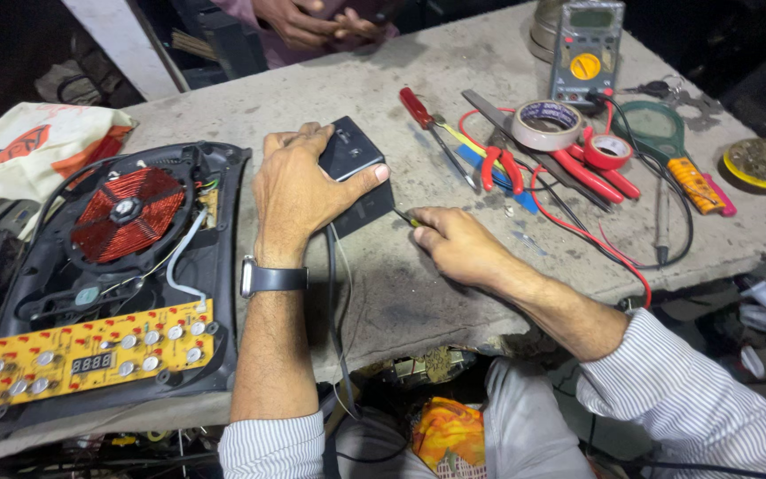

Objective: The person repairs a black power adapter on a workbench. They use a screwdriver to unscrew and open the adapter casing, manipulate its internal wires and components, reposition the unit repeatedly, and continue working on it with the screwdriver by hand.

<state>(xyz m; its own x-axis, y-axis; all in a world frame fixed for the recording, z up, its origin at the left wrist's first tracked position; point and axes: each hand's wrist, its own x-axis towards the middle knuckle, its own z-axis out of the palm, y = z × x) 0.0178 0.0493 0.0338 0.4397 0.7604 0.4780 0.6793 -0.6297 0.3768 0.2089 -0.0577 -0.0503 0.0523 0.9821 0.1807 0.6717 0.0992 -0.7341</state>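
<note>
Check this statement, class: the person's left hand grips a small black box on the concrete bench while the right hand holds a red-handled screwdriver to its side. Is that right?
Not quite. In the head view the left hand does grip the small black box on the concrete bench, but the red-handled screwdriver lies untouched further back. The right hand holds a thin tool with a yellowish grip to the box's side.

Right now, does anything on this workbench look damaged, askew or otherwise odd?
Yes. The cooktop at the left lies opened up, its copper coil and yellow circuit board bare. The left hand holds a small black box tilted up on edge.
</note>
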